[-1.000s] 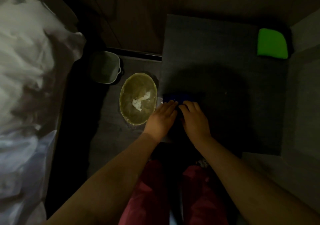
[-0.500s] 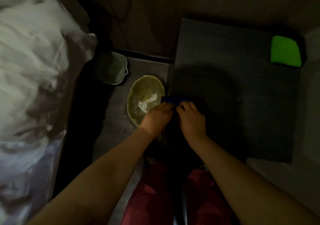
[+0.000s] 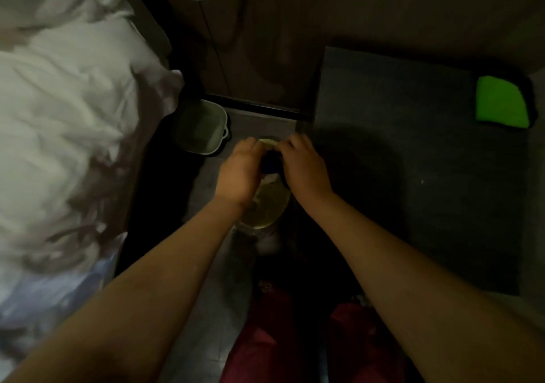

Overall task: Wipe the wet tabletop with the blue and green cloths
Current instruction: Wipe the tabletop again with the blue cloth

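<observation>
The blue cloth (image 3: pixel 272 163) is bunched up between my two hands, off the table's left edge and above a yellowish basin (image 3: pixel 267 205) on the floor. My left hand (image 3: pixel 240 172) grips its left side and my right hand (image 3: pixel 303 167) grips its right side; only a small dark blue part shows between them. The green cloth (image 3: pixel 500 104) lies folded at the far right corner of the dark grey tabletop (image 3: pixel 398 176), well away from both hands.
A pale green bucket (image 3: pixel 202 129) stands on the floor just beyond the basin. White bedding (image 3: pixel 65 123) fills the left side. A dark wooden wall runs along the back. My red-trousered legs (image 3: pixel 265 347) are below.
Both hands lifted the blue cloth off the table's near left part and carried it left, over the basin, bunching it between them. The camera view shifted left.
</observation>
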A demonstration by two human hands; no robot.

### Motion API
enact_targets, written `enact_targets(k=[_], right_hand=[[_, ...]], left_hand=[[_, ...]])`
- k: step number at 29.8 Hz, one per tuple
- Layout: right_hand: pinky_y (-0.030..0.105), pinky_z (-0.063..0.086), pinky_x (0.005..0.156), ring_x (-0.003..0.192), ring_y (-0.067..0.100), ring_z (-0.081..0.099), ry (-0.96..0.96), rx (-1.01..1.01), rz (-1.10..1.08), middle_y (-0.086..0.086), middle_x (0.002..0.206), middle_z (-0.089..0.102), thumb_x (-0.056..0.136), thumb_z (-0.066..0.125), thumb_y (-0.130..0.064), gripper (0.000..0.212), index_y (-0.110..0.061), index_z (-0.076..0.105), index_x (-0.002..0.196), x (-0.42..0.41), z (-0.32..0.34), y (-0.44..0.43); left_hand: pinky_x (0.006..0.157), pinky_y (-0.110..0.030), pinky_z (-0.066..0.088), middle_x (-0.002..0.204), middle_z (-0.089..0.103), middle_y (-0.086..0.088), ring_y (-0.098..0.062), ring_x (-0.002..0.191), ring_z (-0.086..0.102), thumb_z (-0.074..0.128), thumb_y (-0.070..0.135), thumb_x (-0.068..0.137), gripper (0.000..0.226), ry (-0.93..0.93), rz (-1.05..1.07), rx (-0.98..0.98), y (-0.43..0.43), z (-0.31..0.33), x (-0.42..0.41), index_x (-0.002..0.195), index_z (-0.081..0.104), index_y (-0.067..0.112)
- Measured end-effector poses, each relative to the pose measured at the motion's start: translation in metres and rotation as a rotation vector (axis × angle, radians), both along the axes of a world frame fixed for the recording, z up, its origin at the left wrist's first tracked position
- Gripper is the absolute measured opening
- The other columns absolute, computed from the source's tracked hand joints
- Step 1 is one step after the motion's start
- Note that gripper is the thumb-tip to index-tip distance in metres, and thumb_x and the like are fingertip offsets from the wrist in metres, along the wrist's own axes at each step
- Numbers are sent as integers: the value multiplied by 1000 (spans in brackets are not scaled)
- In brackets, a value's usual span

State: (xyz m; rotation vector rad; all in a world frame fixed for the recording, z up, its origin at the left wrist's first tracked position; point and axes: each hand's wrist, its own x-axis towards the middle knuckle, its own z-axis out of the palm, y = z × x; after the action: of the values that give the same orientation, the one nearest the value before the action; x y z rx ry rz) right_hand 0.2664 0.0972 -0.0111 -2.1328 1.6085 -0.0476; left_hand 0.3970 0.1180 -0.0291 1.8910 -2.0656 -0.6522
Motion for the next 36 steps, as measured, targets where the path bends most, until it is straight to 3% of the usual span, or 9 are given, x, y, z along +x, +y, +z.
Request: enact_targets(k=[2, 6, 9, 14, 17, 25, 29, 32, 36], right_hand=[[34, 45, 84, 120, 28, 44, -58, -56, -26, 14, 124, 51, 91, 53, -11, 31, -8, 57, 121, 7, 4, -4], [35, 44, 85, 119, 29, 45, -14, -15, 19, 15, 124, 50, 91, 52, -7, 28, -6, 57, 119, 16, 3, -11], [33, 44, 83, 114, 28, 49, -45, -44, -10, 13, 121, 53, 91, 54, -9, 26, -8, 59, 116, 20, 2, -13], [35, 35, 99, 105, 24, 58, -30, -198, -117, 7, 109, 64, 91, 54, -14, 21, -16, 66, 107, 21, 0, -19], [34, 32, 101, 108, 27, 55, 9, -145, -68, 8, 111, 63, 92, 51, -13, 23, -15, 66, 110, 18, -3, -16], [35, 32, 104, 116, 28, 48, -23, -74, -94, 9, 117, 61, 94, 51, -13, 25, -13, 64, 115, 15, 0, -16], [35, 35, 97, 107, 30, 55, -96, -169, -152, 9, 106, 64, 90, 55, -13, 22, -15, 69, 106, -4, 18, -32], [30, 30, 90, 96, 25, 59, -160, -323, -197, 8, 98, 65, 87, 59, -13, 16, -14, 71, 98, -37, 44, -34], [32, 29, 95, 96, 28, 59, -16, -265, -197, 6, 98, 66, 84, 64, -12, 16, -18, 72, 97, -80, 33, 0]], left_hand=[[61, -35, 40, 96, 55, -15, -29, 89, 54, 55, 2, 83, 12, 23, 57, -47, -2, 5, 4, 95, 58, 3], [67, -47, 48, 100, 55, -16, -32, 91, 54, 59, 8, 83, 18, 3, 34, -23, -2, 6, 14, 99, 57, 2], [70, -41, 48, 104, 53, -14, -28, 93, 53, 62, 13, 84, 22, -2, 92, 7, -7, 6, 15, 103, 56, 4], [75, -31, 43, 110, 51, -13, -26, 100, 52, 60, 10, 85, 24, -16, 111, 34, -14, 7, 9, 108, 54, 5], [72, -26, 36, 116, 51, -13, -27, 107, 51, 58, 13, 88, 25, -65, 0, 102, -18, 8, 13, 111, 53, 5], [73, -32, 42, 112, 53, -11, -27, 105, 50, 55, 10, 88, 16, -90, 3, 140, -22, 9, 13, 104, 55, 5], [74, -41, 47, 100, 57, -15, -30, 95, 53, 48, 3, 86, 13, 78, 94, -41, -40, 29, -4, 92, 60, 2], [70, -33, 40, 91, 59, -14, -23, 86, 49, 47, 7, 83, 14, 230, 87, -242, -38, 51, -29, 87, 61, 4], [72, -28, 33, 90, 64, -16, -31, 83, 58, 53, 1, 76, 17, 131, -163, -142, -12, 28, -58, 90, 63, 3]])
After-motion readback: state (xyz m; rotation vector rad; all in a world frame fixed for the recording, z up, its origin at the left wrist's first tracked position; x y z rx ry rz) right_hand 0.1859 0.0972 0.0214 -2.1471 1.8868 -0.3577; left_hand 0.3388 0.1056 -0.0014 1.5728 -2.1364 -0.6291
